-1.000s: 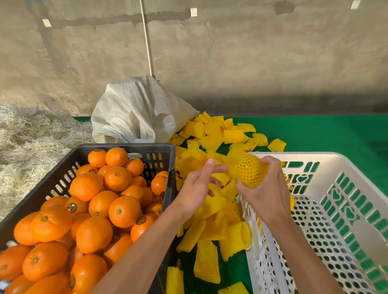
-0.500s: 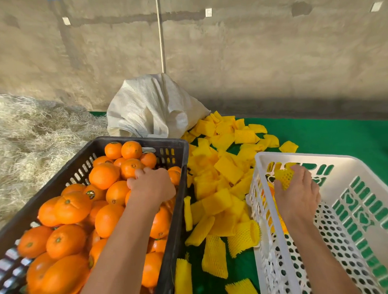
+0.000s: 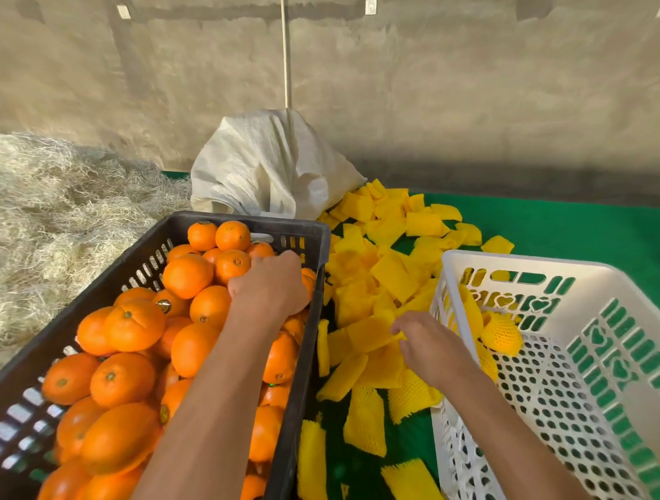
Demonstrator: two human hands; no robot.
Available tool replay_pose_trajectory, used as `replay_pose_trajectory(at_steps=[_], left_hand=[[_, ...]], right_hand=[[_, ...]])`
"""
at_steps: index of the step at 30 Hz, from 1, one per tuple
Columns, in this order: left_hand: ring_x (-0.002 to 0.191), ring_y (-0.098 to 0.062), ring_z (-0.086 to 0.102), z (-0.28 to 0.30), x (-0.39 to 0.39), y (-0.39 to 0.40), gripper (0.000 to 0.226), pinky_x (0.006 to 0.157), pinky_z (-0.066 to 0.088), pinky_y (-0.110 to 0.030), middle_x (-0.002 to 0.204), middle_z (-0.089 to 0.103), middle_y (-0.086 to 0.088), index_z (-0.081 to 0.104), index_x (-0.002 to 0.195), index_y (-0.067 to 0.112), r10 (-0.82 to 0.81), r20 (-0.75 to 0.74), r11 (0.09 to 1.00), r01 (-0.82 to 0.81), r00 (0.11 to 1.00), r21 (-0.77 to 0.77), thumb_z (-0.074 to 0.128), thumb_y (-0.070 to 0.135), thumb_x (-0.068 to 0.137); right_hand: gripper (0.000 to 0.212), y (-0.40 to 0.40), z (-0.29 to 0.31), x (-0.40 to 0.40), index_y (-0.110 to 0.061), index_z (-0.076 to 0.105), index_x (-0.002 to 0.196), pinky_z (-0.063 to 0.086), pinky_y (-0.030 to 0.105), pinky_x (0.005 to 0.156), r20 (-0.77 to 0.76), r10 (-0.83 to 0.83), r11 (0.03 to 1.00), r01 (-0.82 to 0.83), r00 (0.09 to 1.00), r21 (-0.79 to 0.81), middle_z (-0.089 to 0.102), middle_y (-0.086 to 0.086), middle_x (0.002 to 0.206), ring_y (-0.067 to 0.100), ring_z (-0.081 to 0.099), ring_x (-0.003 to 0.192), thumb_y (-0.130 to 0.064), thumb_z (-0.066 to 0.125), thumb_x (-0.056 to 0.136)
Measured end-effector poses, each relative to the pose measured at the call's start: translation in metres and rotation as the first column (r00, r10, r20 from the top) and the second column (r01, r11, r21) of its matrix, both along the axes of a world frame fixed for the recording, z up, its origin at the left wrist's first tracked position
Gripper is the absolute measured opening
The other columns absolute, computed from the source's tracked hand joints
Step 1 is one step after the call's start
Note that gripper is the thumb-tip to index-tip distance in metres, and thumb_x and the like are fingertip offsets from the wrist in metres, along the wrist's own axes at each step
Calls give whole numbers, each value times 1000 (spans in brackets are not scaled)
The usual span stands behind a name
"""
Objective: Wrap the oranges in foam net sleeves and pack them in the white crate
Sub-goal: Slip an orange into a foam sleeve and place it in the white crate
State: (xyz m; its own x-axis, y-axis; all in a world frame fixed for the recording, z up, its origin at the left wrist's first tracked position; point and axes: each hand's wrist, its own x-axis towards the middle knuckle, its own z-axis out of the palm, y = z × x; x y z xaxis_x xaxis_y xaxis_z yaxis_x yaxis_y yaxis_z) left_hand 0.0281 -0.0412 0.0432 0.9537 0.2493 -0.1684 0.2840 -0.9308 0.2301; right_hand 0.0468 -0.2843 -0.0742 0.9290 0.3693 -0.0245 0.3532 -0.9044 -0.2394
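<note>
One wrapped orange (image 3: 501,336) in white crate (image 3: 626,312) | left hand (image 3: 273,286) grip: curled on oranges (image 3: 187,275) | right hand (image 3: 425,344) grip: pinching flat sleeve (image 3: 370,333)

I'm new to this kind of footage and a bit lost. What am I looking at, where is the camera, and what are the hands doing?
There is no machine: a person wears a camera on the head, looking down at their own arms. The left hand reaches into a black crate full of oranges, curled over fruit. The right hand touches a pile of yellow foam net sleeves on a green mat. In the white crate lies one wrapped orange. Behind lie a white sack and straw.
</note>
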Motion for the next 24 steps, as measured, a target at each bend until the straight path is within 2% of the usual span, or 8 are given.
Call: replay_pose_trajectory(at_steps=[2, 5, 8, 12, 15, 18, 21, 24], left_hand=[[134, -36, 39, -2, 4, -10, 31, 101, 48, -55, 131, 58, -12, 64, 126, 14, 3, 223, 999, 9, 975, -53, 58, 14, 96], [126, -32, 45, -8, 11, -26, 29, 98, 41, -38, 132, 60, -9, 68, 128, 18, 36, 550, 978, 83, 835, -190, 59, 27, 102], [119, -23, 55, -19, 16, -47, 34, 105, 45, -38, 128, 63, -3, 69, 128, 21, 46, 679, 894, 273, 733, -355, 59, 40, 103], [109, -25, 64, -36, 11, -88, 31, 73, 65, -47, 124, 63, 0, 68, 126, 21, 232, 473, 473, 327, 850, -818, 58, 40, 104], [112, -31, 64, -43, 11, -102, 29, 70, 65, -48, 127, 59, -4, 66, 125, 19, 290, 280, 223, 219, 915, -950, 58, 37, 104], [113, -31, 64, -47, 12, -100, 27, 80, 63, -53, 129, 58, -6, 66, 123, 17, 304, 104, 37, 97, 947, -995, 64, 33, 101], [117, -34, 62, -48, 16, -94, 31, 91, 60, -56, 132, 57, -10, 62, 128, 14, 290, -47, -119, -13, 956, -993, 69, 21, 98], [123, -40, 59, -45, 20, -89, 26, 93, 60, -49, 136, 54, -18, 60, 125, 15, 292, -140, -286, -53, 946, -957, 65, 18, 100]], right_hand=[[34, 2, -7, -2, -14, 57, 135, 51, 41, 96, -140, -9, 975, -22, 990, -219, 52, 11, 136, 31, 53, 124, -9, 52, 101], [41, 4, -14, -3, -11, 50, 137, 45, 42, 99, -246, -77, 864, -58, 966, -500, 50, 16, 137, 34, 48, 130, -3, 56, 97], [41, 7, -18, 0, -13, 54, 136, 43, 42, 103, -282, -46, 767, -147, 958, -624, 57, 13, 138, 32, 52, 130, -3, 59, 97], [33, 7, -19, 1, -13, 58, 131, 48, 41, 100, -239, 10, 776, -158, 971, -610, 62, 11, 134, 31, 59, 124, -7, 58, 98], [25, 8, -20, 2, -12, 62, 120, 52, 36, 89, -172, 17, 897, -91, 985, -433, 66, 10, 123, 31, 64, 114, -20, 58, 97], [20, 8, -15, 3, -13, 61, 107, 44, 31, 70, -119, -58, 996, 65, 991, 59, 67, 7, 103, 30, 65, 97, -28, 57, 95], [10, 7, -6, 4, -19, 52, 107, 42, 37, 61, -16, -145, 888, 138, 989, 439, 61, -2, 84, 24, 62, 77, -19, 57, 99], [10, 5, 2, 3, -19, 45, 104, 58, 41, 53, 43, -205, 741, 127, 978, 660, 53, 2, 80, 18, 61, 61, -11, 51, 103]])
